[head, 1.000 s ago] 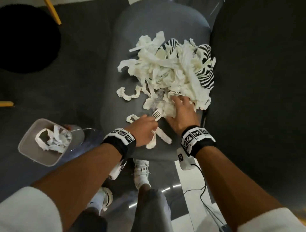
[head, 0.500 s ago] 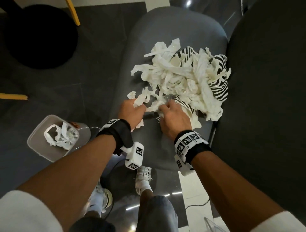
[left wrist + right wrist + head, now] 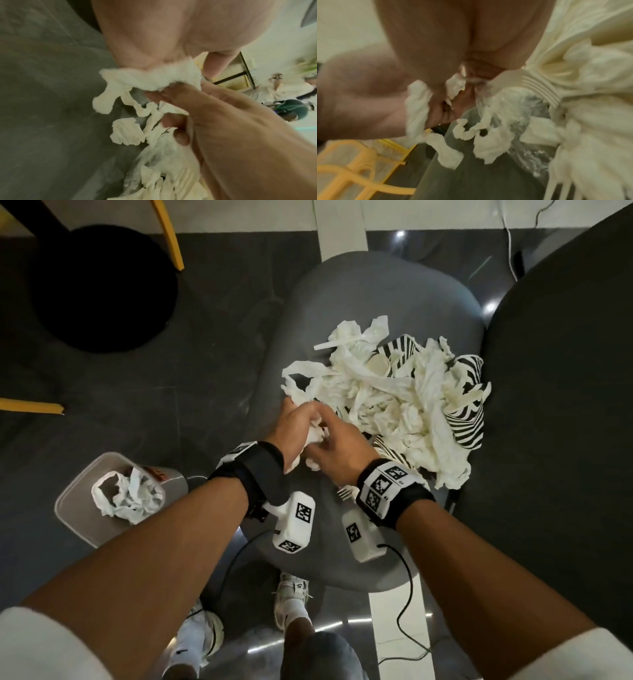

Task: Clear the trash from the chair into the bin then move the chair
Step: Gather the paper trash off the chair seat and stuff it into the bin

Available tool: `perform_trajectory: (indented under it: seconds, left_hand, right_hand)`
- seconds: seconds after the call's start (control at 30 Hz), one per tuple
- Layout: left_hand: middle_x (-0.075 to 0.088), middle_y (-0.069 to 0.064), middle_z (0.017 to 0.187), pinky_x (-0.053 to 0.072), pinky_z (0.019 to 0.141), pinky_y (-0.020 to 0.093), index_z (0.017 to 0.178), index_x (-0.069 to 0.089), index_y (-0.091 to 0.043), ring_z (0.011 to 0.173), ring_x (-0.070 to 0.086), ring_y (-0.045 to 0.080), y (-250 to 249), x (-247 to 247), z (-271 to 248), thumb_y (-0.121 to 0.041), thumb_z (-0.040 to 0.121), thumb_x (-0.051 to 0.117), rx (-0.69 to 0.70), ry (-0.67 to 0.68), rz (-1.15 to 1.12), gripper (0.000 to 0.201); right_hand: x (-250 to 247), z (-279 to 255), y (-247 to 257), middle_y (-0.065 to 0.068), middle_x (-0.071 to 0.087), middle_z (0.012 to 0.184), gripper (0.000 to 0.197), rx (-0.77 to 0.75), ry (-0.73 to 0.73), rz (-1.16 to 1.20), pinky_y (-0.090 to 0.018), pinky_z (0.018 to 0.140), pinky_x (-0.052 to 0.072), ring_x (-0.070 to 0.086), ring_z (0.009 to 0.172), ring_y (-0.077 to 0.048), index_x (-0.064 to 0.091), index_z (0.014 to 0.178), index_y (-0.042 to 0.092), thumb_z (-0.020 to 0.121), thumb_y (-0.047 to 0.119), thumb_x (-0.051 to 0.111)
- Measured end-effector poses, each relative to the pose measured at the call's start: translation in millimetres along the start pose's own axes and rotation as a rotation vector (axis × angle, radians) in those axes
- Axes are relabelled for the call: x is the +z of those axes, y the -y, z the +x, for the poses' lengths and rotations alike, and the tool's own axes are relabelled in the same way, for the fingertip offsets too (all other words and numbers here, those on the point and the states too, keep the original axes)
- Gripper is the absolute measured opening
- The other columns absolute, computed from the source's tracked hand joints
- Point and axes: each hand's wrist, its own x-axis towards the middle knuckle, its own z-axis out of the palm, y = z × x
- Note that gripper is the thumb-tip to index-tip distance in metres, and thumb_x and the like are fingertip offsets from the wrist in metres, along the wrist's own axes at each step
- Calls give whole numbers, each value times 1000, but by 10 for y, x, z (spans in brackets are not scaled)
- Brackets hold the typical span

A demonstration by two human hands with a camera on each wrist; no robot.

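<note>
The grey chair (image 3: 342, 313) stands in front of me, its seat carrying the trash pile (image 3: 394, 395): torn white paper strips, striped paper cups and plastic forks, heaped toward the far right of the seat. The bin (image 3: 85, 515) stands on the floor to my left, well apart from the pile, with a few paper scraps already inside.

My left hand (image 3: 296, 428) is at the near edge of the pile, its grip curled tight round a wad of paper (image 3: 152, 79). My right hand (image 3: 342, 450) touches it from the right, fingers bent round loose strips and feeding them into the same wad. A fork (image 3: 346, 493) lies on the seat just beside my right wrist.

Procedure for this step, as I judge it:
1. Compress the wad before lifting; trailing strips hang below the left hand and could drop on the floor.
2. Gather the dangling ends with the right hand.
3. Carry the wad low and straight over the bin, then release.
4. Collect forks and cups separately; they will slip out of soft paper.

Most of the pile remains, so the chair cannot be moved yet.
</note>
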Motion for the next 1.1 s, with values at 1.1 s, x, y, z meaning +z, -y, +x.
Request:
perform_trajectory:
  seconds: [1.1]
  left_hand:
    - [57,-6,77,39,74,31,77,54,-23,81,52,18,-459,488,815,-43,76,55,78,290,799,20]
  right_hand:
    - [-673,125,-347,3,58,93,35,-86,-77,-331,-42,75,53,60,87,-25,58,113,30,83,46,51]
